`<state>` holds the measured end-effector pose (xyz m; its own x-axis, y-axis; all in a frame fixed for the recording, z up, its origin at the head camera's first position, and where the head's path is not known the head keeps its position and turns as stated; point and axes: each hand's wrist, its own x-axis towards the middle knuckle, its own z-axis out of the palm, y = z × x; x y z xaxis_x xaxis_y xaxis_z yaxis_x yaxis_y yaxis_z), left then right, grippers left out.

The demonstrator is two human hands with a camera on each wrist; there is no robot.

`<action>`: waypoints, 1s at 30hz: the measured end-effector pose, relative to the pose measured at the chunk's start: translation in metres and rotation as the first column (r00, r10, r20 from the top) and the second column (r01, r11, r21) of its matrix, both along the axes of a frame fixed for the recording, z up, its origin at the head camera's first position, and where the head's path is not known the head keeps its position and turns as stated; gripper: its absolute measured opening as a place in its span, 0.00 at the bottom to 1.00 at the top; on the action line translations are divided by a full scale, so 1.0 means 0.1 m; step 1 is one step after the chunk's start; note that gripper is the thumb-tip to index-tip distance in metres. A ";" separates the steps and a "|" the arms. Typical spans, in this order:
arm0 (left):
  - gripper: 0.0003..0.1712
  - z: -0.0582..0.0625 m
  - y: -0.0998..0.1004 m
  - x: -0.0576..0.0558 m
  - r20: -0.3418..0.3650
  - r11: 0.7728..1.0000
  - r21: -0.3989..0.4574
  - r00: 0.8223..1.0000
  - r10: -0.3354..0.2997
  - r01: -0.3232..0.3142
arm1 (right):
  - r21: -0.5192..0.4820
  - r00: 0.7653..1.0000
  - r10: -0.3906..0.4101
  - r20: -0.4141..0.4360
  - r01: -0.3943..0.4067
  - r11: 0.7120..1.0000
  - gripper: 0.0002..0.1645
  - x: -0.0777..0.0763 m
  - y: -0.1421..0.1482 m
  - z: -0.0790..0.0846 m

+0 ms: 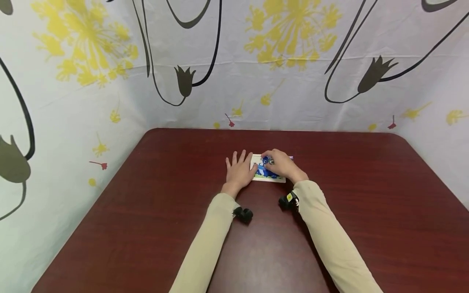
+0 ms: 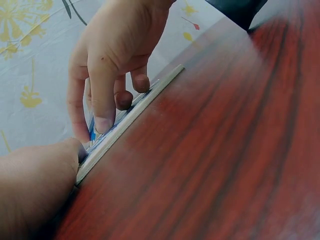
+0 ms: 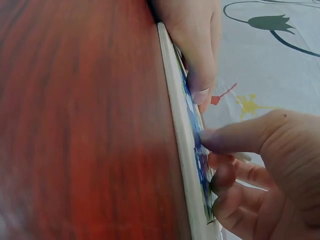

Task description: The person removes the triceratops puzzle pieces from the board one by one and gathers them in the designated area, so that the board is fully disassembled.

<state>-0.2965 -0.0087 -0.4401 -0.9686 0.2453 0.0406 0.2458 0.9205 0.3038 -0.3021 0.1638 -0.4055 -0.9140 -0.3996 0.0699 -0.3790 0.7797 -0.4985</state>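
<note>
My left hand lies flat on the surface, thumb on the puzzle board. At its 3 o'clock, my right hand has its fingers curled, pressing a blue piece into the board.

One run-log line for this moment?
left hand: flat, steadying puzzle board | right hand: fingertips on blue piece | table: bears board

Dark red table, floral backdrop
</note>
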 end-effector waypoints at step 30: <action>0.34 -0.05 0.01 -0.03 -0.010 1.000 0.011 1.000 0.015 -0.015 | -0.137 0.995 -0.096 0.017 0.098 0.986 0.19 0.00 0.15 -0.04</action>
<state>-0.2991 -0.0080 -0.4446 -0.9717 0.2305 0.0526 0.2353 0.9207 0.3115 -0.3025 0.1788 -0.4094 -0.9490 -0.2960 0.1084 -0.2990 0.7362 -0.6071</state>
